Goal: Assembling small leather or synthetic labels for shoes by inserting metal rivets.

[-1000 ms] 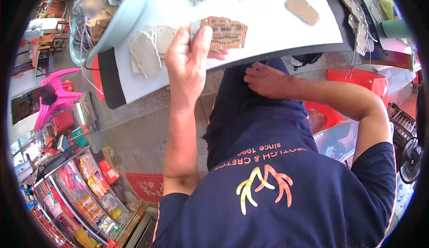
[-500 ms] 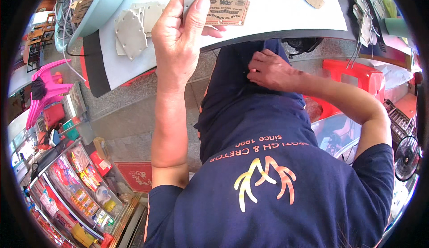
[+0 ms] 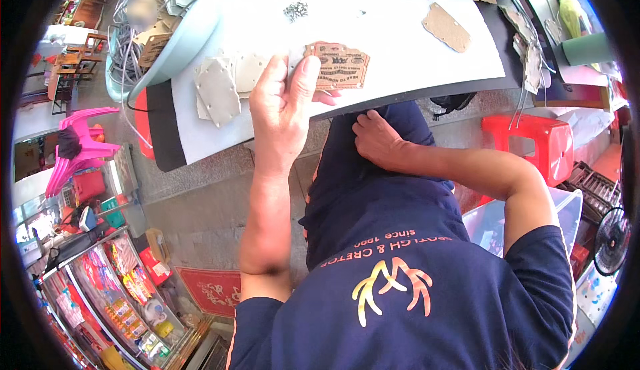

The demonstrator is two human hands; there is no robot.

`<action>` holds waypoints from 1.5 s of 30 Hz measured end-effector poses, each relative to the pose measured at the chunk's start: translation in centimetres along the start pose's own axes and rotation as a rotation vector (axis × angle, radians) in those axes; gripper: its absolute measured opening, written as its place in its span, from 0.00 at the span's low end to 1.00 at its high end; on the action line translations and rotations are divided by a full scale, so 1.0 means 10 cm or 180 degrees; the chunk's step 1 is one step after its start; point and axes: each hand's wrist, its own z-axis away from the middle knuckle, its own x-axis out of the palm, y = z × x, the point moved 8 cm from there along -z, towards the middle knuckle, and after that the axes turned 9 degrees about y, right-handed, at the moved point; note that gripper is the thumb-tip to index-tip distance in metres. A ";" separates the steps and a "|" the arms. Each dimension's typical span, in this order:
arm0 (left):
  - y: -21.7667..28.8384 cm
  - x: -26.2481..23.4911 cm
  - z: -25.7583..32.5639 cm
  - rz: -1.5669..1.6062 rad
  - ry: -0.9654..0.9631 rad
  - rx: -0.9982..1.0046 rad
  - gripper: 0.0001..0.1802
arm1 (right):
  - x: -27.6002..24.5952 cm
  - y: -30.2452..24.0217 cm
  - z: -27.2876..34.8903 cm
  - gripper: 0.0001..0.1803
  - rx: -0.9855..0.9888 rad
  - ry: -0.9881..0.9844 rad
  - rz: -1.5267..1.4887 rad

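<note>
My left hand (image 3: 283, 107) is raised over the near edge of the table, pinching a brown printed plaque (image 3: 341, 65) with a wavy edge between thumb and fingers. A greyish strip shows along the plaque's left side, by my thumb. Left of this hand lie several grey-white plaques (image 3: 217, 93) with small holes near their edges. My right hand (image 3: 381, 140) rests on my dark trousers below the table edge, its fingers curled in. What they hold, if anything, is hidden. Beyond the held plaque sits a small heap of tiny dark metal pieces (image 3: 295, 11).
A pale blue basin (image 3: 193, 43) with cords and plaques stands at the table's left. Brown plaques (image 3: 445, 29) lie on the white tabletop (image 3: 373, 27) at far right. Corded plaques (image 3: 531, 60) hang over its right edge. A red stool (image 3: 533, 140) stands at right, a pink chair (image 3: 80, 143) at left.
The view has tilted up, so more of the tabletop shows, including the small metal heap. My left hand still holds the plaque. My right hand has shifted slightly left on my lap.
</note>
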 end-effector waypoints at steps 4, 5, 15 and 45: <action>0.00 0.00 0.00 -0.0010 0.0039 -0.0026 0.11 | -0.10 0.07 0.06 0.07 0.0151 0.0359 -0.0440; 0.01 0.00 -0.01 -0.0013 0.0040 -0.0018 0.11 | -0.10 0.07 0.07 0.07 0.0149 0.0366 -0.0436; 0.00 0.00 -0.02 -0.0080 0.0029 -0.0056 0.10 | -0.09 0.04 0.05 0.09 0.0101 0.0075 0.0038; 0.17 0.13 0.00 -0.0058 -0.0101 -0.0449 0.12 | -2.15 1.68 0.16 0.11 0.1474 0.1802 -0.5020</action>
